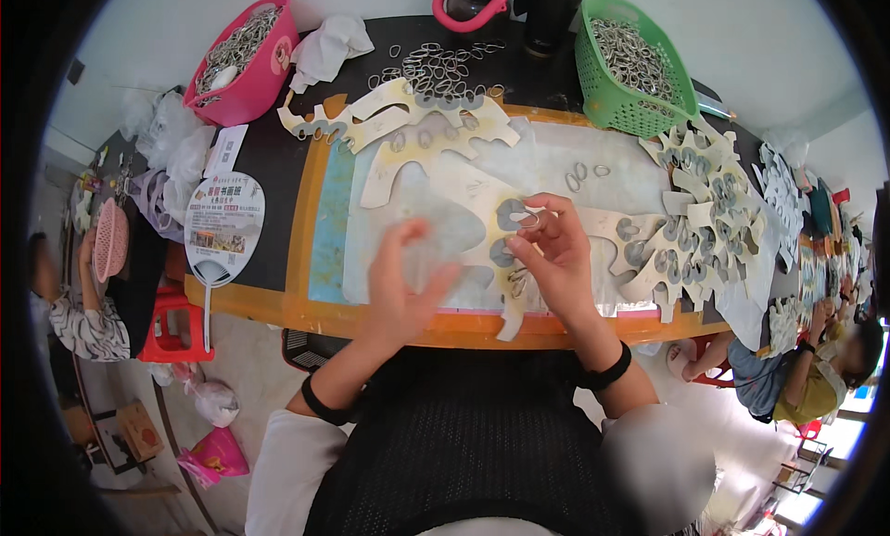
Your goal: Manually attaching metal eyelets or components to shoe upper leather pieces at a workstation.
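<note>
My right hand (pixel 562 262) pinches a metal ring (pixel 527 220) between thumb and fingers, over a grey rounded patch (pixel 510 213) on a cream cut-out piece (pixel 464 176). Blurred by motion, my left hand (pixel 408 281) hovers to the left of that piece, thumb and fingers apart, with nothing visible in it. The piece has curved notches and several grey patches, and its narrow end reaches the near table edge. Beyond it lie more cream pieces (pixel 394 109), some with rings on their patches. A few loose rings (pixel 581 172) rest on the sheet right of centre.
A pink basket (pixel 250 95) and a green basket (pixel 640 114), both full of rings, stand at the back. Between them spreads a pile of rings (pixel 436 65). Finished-looking pieces (pixel 691 225) heap at right; a paper fan (pixel 225 223) lies left. Other people sit on both sides.
</note>
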Motion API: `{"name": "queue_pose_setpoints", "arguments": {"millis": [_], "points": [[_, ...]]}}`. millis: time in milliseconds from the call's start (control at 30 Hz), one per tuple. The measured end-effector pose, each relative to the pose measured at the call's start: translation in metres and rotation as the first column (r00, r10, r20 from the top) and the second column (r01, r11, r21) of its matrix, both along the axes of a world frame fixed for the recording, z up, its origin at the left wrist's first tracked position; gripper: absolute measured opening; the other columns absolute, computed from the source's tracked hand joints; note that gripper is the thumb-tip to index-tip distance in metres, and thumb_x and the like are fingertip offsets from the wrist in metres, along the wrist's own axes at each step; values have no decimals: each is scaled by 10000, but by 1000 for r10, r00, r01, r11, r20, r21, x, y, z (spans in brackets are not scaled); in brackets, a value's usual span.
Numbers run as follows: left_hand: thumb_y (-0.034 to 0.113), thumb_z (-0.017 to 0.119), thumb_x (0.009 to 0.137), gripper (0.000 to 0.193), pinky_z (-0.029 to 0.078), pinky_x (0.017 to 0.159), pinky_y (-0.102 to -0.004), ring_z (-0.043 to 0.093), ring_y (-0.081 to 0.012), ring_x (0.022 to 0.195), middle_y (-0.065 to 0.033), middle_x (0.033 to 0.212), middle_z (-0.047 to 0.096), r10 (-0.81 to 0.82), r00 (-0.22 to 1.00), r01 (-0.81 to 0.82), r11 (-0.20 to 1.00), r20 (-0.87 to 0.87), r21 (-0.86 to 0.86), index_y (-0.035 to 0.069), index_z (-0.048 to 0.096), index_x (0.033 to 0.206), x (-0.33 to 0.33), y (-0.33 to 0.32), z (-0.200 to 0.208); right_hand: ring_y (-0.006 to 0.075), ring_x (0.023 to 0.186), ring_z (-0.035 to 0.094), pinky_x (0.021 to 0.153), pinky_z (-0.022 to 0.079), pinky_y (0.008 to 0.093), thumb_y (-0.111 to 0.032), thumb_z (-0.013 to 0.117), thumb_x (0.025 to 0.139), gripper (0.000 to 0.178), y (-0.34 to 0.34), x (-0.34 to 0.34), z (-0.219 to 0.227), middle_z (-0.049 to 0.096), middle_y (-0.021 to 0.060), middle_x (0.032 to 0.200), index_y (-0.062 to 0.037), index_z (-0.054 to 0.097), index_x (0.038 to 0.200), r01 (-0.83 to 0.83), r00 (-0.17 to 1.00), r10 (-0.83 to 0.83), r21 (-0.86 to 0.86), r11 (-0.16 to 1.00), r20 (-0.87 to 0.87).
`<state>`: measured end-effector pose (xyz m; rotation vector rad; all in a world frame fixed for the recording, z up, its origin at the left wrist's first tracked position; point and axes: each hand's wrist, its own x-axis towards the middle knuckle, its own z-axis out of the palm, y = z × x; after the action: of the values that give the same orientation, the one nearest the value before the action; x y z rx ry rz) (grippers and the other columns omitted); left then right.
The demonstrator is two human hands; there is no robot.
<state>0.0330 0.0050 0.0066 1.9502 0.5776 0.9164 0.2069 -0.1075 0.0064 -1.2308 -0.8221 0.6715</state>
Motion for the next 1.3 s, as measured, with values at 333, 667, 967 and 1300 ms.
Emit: {"name": "queue_pose_setpoints", "arguments": {"millis": [333, 667, 967, 1300], "points": [[100, 648, 914, 259, 473, 628, -215, 574, -47, 736, -38, 859, 674, -360, 929, 327, 688, 87, -648, -52, 621, 1121, 21, -5, 10, 76, 825, 565, 768, 455, 242, 0, 626, 893, 459, -3, 0, 17, 606, 42, 924, -93, 369, 1262, -263, 900, 244, -2, 965, -362], [72, 606, 939, 219, 515, 753, -239, 619, -77, 881, -57, 998, 685, -340, 920, 381, 668, 193, -640, -48, 631, 1121, 16, -2, 17, 87, 737, 545, 685, 456, 224, -50, 685, 849, 83, -13, -5, 29, 633, 9, 877, -26, 616, 889, 11, 975, 7, -76, 997, 223], [56, 620, 924, 175, 518, 708, -240, 625, -80, 827, -64, 949, 682, -220, 941, 338, 656, 257, -675, -52, 640, 1060, 21, -1, 4, 95, 829, 614, 771, 498, 265, 12, 648, 877, 416, -19, -20, 14, 647, 42, 869, -49, 428, 1225, -200, 967, 188, -56, 978, -172], [22, 692, 862, 98, 464, 532, -209, 584, -56, 667, -2, 716, 593, -223, 975, 154, 629, 13, -762, -16, 601, 858, 3, 3, 6, 93, 856, 616, 831, 496, 261, 4, 640, 886, 244, -10, -33, 5, 641, 46, 952, -29, 514, 1092, -11, 997, 4, -100, 995, -79]]}}
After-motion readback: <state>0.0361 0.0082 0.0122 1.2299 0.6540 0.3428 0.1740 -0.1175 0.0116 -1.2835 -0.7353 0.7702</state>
